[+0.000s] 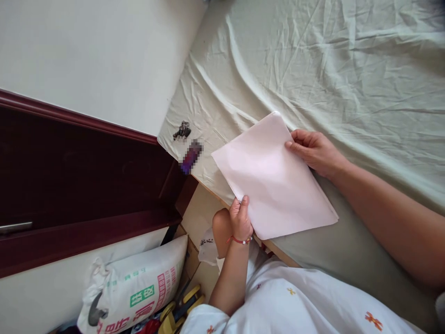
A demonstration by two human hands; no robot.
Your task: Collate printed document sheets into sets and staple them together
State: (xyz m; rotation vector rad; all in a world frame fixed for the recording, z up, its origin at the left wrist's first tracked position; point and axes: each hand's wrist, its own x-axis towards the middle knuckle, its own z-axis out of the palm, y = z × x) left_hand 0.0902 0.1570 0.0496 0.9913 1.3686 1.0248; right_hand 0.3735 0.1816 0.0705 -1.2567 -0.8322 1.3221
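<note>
A thin stack of white paper sheets (274,171) is held slightly tilted over the bed, both hands on it. My left hand (240,218), with a red beaded bracelet at the wrist, grips the near left edge, thumb on top. On the opposite edge, my right hand (314,150) pinches the sheets between thumb and fingers. The fingers beneath the paper are partly hidden. No writing shows on the top sheet.
A pale green wrinkled sheet (347,69) covers the bed. Keys (182,131) and a blurred purple item (191,157) lie near its left corner. A dark red door (76,171) stands at left, with a printed white sack (139,287) and a yellow-wheeled object (170,317) below.
</note>
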